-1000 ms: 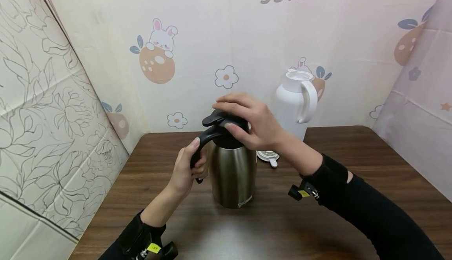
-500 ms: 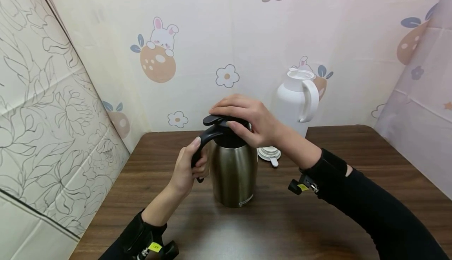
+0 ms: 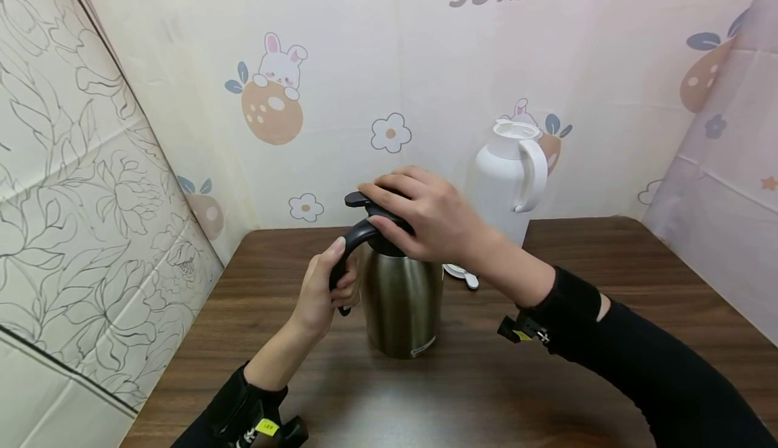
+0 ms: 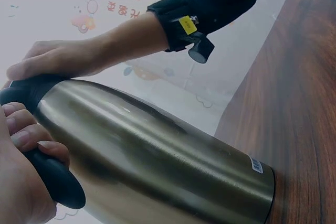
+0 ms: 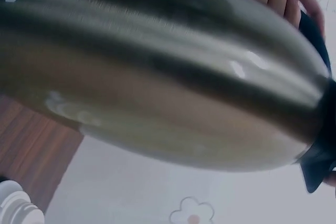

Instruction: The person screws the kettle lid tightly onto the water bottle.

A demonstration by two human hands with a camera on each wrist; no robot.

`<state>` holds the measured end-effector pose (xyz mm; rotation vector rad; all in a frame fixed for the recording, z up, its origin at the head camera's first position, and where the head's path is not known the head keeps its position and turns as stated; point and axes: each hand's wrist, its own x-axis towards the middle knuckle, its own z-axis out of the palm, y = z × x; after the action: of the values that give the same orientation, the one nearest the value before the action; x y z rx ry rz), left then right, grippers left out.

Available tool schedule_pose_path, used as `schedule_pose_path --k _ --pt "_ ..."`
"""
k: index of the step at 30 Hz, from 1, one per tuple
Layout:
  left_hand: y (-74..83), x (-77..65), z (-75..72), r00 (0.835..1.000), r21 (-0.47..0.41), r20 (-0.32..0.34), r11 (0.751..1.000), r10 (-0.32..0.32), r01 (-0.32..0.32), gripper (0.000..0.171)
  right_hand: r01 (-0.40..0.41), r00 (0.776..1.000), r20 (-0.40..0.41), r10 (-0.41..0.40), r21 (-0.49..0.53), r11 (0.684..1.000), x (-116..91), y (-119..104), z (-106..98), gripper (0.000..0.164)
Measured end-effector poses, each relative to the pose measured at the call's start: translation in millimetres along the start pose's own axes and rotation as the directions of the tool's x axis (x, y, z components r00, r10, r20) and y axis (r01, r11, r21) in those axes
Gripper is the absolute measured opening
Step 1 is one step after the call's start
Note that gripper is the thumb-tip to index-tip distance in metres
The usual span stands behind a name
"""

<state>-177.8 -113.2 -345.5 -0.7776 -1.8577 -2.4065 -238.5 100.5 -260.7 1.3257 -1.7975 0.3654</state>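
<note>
On the wooden bench (image 3: 547, 380) the steel vacuum jug (image 3: 401, 299) stands upright, long axis vertical. Left hand (image 3: 322, 292) curls its fingers round the black side handle (image 3: 352, 242); right hand (image 3: 425, 218) sits directly above, fingers cupping the black lid (image 3: 365, 201).

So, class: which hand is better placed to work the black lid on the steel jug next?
Probably the right hand: it already covers the black lid, while the left hand grips the black handle.
</note>
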Motion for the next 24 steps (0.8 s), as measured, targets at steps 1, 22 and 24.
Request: schedule_pose_path --k 1,22,24 --pt "0.1 0.0 0.0 1.000 0.001 -0.001 1.000 -0.001 0.001 0.051 -0.017 1.000 0.010 0.017 -0.008 1.000 0 -2 -1 0.045" --pt "0.1 0.0 0.3 1.000 -0.005 0.018 1.000 0.002 -0.002 0.050 0.132 0.989 0.020 -0.146 0.325 0.936 -4 25 2 0.050" --pt "0.0 0.1 0.5 1.000 -0.004 0.016 1.000 0.005 -0.005 0.050 0.119 0.991 0.022 -0.132 0.308 0.944 -5 23 2 0.049"
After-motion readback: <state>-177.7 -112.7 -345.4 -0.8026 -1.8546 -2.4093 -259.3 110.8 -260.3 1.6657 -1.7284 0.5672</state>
